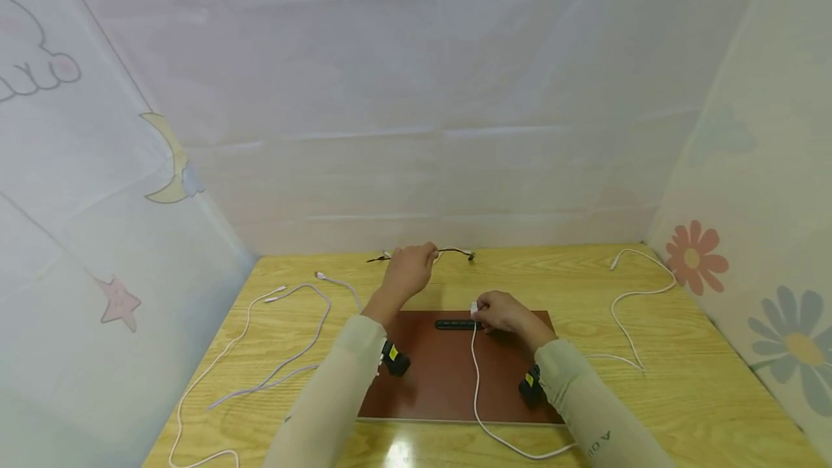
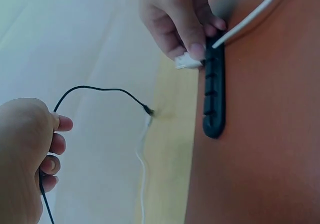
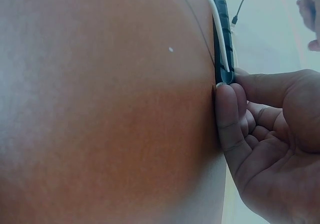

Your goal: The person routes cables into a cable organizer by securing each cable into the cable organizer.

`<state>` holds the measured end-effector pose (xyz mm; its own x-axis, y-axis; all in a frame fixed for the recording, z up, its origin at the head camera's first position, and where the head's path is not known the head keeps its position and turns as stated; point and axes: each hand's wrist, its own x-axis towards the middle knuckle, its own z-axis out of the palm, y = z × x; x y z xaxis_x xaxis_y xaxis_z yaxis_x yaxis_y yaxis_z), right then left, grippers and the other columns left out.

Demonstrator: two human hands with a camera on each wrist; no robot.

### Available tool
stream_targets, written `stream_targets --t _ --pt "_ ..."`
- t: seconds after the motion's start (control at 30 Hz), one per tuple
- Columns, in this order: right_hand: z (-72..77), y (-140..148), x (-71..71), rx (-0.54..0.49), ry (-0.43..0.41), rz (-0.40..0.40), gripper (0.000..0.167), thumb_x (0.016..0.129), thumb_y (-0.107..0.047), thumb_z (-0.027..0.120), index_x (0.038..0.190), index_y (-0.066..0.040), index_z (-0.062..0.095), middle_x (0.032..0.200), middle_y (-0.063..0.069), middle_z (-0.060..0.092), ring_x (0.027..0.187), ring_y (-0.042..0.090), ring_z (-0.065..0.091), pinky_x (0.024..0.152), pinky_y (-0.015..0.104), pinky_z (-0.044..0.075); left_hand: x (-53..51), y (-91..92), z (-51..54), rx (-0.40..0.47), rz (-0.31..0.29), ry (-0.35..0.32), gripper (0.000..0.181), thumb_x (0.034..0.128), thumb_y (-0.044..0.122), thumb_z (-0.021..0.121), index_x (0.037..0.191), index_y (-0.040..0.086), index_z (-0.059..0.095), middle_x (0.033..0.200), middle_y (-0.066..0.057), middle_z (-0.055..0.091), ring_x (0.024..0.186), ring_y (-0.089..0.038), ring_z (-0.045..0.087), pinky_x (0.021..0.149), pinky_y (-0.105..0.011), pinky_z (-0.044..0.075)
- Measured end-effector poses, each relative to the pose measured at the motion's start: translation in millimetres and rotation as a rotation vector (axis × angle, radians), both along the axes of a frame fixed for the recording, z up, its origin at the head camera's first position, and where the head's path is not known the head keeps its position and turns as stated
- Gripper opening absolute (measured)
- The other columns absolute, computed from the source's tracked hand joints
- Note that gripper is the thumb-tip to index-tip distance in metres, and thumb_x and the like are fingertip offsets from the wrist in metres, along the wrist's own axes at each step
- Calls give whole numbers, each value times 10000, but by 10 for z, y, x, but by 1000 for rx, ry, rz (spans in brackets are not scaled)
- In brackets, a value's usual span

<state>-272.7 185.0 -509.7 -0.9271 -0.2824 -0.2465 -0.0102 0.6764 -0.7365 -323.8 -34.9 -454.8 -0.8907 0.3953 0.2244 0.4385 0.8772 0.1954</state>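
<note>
Nearest: cream left sleeve [image 1: 338, 396] and cream right sleeve [image 1: 604, 403], small black wrist device with yellow label below each hand. Left sleeve in front of part of the lavender cable [image 1: 318, 334]. Beneath both forearms: flat reddish-brown rectangular board [image 1: 432, 381], on pale wood-grain table [image 1: 702, 396]. Left of left hand: long thin white cable [image 1: 249, 315], the lavender cable, a pale cord with metal-tipped plug [image 1: 340, 282]. Right of right hand: another white cable [image 1: 643, 292], loosely bent.

Holder: narrow black slotted strip [image 1: 451, 324], rounded at the ends, along the board's far edge; right end partly covered by right hand [image 1: 503, 311]. In the slot beside those fingers: smooth white cord [image 1: 477, 381], trailing past the board's near edge.

At right fingertips: blocky white plug [image 2: 187, 61] of that cord, pinched just beyond the strip.

Farther, left of right hand: left hand [image 1: 411, 269], fingers curled around thin black cable [image 2: 97, 88], arched in mid-length, dark connector end beside a white lead [image 2: 143, 174] near the table's far edge.
</note>
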Motion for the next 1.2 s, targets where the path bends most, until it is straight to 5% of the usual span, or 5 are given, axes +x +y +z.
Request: stream_targets --t 0.17,0.43,1.2 --pt "2 11 -2 9 5 6 149 1001 -93 624 870 -30 588 820 88 611 684 179 601 635 318 543 82 -32 84 93 -16 16 286 1103 285 433 1203 151 664 958 8 740 863 -214 701 960 -513 492" --pt "-2 30 -17 1 -4 -1 156 1002 -90 619 866 -27 575 803 94 603 692 189 593 654 330 557 190 -68 182 170 -23 24 273 1098 269 450 1203 131 662 925 12 719 758 -175 664 715 -361 528" --pt "6 8 15 84 44 -26 171 995 -147 637 868 -36 611 788 73 627 659 180 605 618 315 482 542 -190 386 266 -26 31 242 1100 255 444 1136 113 638 869 -11 681 634 -139 561 596 -327 479"
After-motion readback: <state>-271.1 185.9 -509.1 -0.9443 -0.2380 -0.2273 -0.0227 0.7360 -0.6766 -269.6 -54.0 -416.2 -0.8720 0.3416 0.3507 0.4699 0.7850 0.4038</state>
